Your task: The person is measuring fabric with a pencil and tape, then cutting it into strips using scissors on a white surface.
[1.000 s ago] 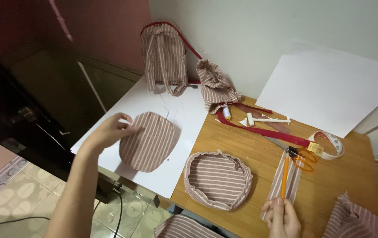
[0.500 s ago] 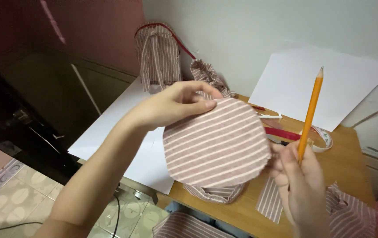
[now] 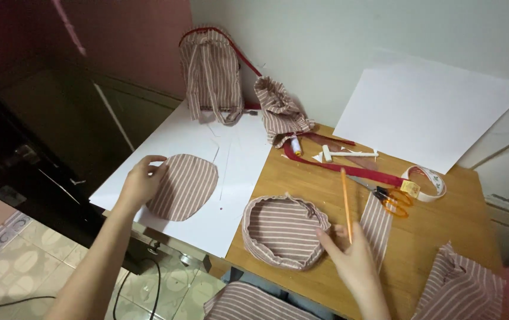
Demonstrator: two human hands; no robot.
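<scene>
Our left hand point(image 3: 139, 182): fingers curled lightly over the left edge of an oval piece of striped cloth point(image 3: 184, 186), thumb and fingertips pinching its rim. The oval lies flat on a white sheet of card point(image 3: 230, 172) that juts over the near-left edge of the wooden table point(image 3: 432, 231).

Our right hand point(image 3: 354, 261): fingers pinched shut on an orange pencil point(image 3: 345, 202), which stands nearly upright, tip up. One finger stretches left and touches the rim of a round striped cloth cup point(image 3: 283, 230), a shallow sewn shape sitting on the table at the card's right edge.

Just right of the pencil, a narrow striped strip point(image 3: 379, 225) lies on the wood. Beyond it, orange-handled scissors point(image 3: 392, 197) rest beside a coiled measuring tape point(image 3: 429, 181) and a long red strip point(image 3: 349, 169). A small spool of thread point(image 3: 296, 146) and a white tool point(image 3: 349, 155) lie near the far edge.

At the back, a small striped backpack point(image 3: 211, 74) stands against the wall, a crumpled striped pouch point(image 3: 279, 112) beside it. A large white board point(image 3: 426, 109) leans at right. More striped cloth point(image 3: 459, 287) sits at the near-right corner
</scene>
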